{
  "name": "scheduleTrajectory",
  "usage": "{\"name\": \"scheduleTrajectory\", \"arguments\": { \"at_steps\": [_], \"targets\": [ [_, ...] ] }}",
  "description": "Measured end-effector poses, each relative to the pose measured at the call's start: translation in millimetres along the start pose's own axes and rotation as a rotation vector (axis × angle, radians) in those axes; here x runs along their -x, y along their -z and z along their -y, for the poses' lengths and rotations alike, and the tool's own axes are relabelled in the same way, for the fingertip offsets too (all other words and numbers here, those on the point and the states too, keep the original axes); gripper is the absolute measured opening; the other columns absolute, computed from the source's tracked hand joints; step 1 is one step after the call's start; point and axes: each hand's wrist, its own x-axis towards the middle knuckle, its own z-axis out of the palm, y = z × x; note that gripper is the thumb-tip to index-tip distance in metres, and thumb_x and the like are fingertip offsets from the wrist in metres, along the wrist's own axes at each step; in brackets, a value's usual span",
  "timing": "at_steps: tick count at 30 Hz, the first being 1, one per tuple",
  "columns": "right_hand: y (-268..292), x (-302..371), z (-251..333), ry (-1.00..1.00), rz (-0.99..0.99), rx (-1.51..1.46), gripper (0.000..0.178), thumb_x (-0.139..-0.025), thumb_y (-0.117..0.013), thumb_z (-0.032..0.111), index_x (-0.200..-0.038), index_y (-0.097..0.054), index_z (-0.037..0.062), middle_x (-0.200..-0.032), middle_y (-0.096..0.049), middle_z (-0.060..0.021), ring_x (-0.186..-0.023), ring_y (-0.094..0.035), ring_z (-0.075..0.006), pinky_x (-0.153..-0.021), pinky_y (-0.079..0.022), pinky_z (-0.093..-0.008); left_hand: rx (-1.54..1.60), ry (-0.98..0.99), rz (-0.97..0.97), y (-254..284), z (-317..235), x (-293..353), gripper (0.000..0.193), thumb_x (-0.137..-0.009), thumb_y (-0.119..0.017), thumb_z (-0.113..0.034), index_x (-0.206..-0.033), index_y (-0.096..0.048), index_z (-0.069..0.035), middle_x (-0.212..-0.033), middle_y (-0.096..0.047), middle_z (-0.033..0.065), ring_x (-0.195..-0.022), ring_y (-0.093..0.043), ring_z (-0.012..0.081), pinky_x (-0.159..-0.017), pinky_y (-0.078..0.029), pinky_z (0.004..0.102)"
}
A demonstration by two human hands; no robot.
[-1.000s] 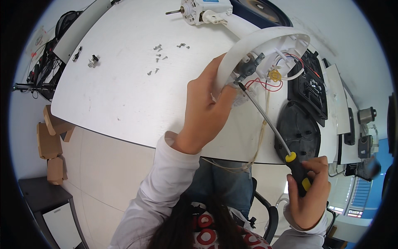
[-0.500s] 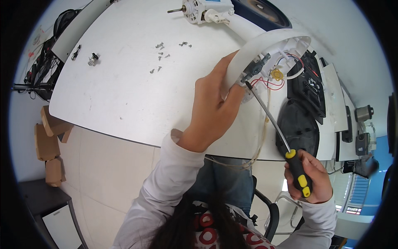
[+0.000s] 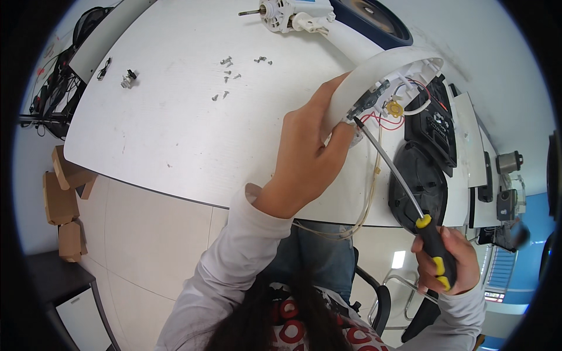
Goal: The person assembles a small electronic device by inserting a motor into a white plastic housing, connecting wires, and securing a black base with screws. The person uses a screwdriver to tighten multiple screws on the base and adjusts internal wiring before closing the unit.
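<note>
The white shell [image 3: 374,65], apparently plastic, is over the right part of the desk [image 3: 175,131], pinched at its wall by the left grip [image 3: 310,153], with the thumb at the near edge. It looks light and stiff, perhaps slightly slippery on the smooth outside, so the curved wall seems the sound place to hold; the thin red wires [image 3: 383,120] and yellow disc [image 3: 395,109] inside look more fragile. The right grip [image 3: 459,261] is wrapped around the handle of the screwdriver [image 3: 410,197], which looks rigid and best held there; whether its tip touches the dark part [image 3: 370,98] inside, I cannot tell.
</note>
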Motion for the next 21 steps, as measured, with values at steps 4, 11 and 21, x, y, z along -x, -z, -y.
{"name": "scheduleTrajectory", "arguments": {
  "at_steps": [4,11,21],
  "targets": [
    [0,-3,6,-0.023,-0.043,0.044,0.055,-0.094,-0.039,0.042,-0.11,-0.045,-0.0109,-0.076,-0.054,-0.0157,-0.04,-0.05,-0.0136,-0.051,-0.055,-0.032,-0.033,0.021,0.021,2,-2,0,0.044,-0.076,-0.047,-0.001,-0.12,-0.049,0.004,-0.072,-0.063,0.0153,-0.049,-0.051,0.0128,-0.048,-0.041,0.0251],
    [-7,-10,0,0.249,-0.297,0.557,0.039,-0.083,-0.066,0.024,-0.103,-0.047,-0.0039,-0.078,-0.058,-0.0114,-0.054,-0.06,-0.0148,-0.052,-0.052,-0.0258,0.0,-0.019,-0.009,-1,1,-1,0.045,-0.076,-0.048,-0.001,-0.121,-0.049,0.003,-0.068,-0.061,0.0134,-0.047,-0.048,0.0113,-0.047,-0.039,0.025],
    [-14,-9,1,-0.133,-0.122,-0.305,0.034,-0.09,-0.054,0.025,-0.102,-0.048,-0.0067,-0.072,-0.051,-0.0096,-0.047,-0.048,-0.0134,-0.039,-0.045,-0.0247,-0.012,-0.044,-0.001,0,4,-1,0.046,-0.076,-0.047,-0.001,-0.122,-0.048,0.002,-0.068,-0.061,0.0143,-0.045,-0.047,0.0136,-0.045,-0.037,0.0265]
  ]
}}
